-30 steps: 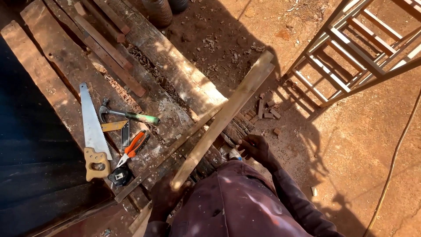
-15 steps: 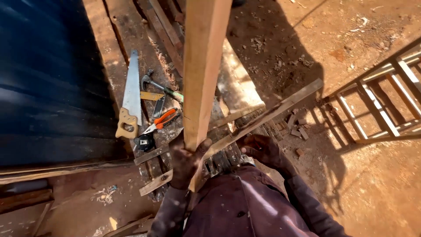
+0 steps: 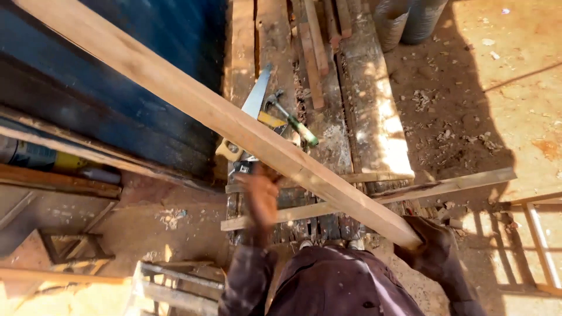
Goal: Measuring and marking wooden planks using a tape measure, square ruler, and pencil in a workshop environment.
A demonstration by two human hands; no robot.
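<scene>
1. The long wooden plank is up in the air. It runs from the far left corner down to the near right, and it crosses over the workbench.

2. The right hand has the near end of the plank. Its fingers are wrapped around that end, so it looks like a firm grip. Holding on tight there would be wise, because that end seems to carry much of the weight.

3. The left hand is up under the middle of the plank. It is blurry, so I cannot tell if its fingers are closed on the wood or just touching it. A flat, steady hold there would probably stop the plank from tipping.

4. Tools lie on the bench below the plank: a handsaw, a hammer with a green handle, and a yellow square. Keeping the plank high looks like the safe way, so it does not knock them.

5. Two thin wooden strips lie across the near end of the bench. The plank could bump them if its near end drops.

6. The far end of the plank goes out of the picture, over the dark blue wall. I think it should move slowly so that end hits nothing.
</scene>
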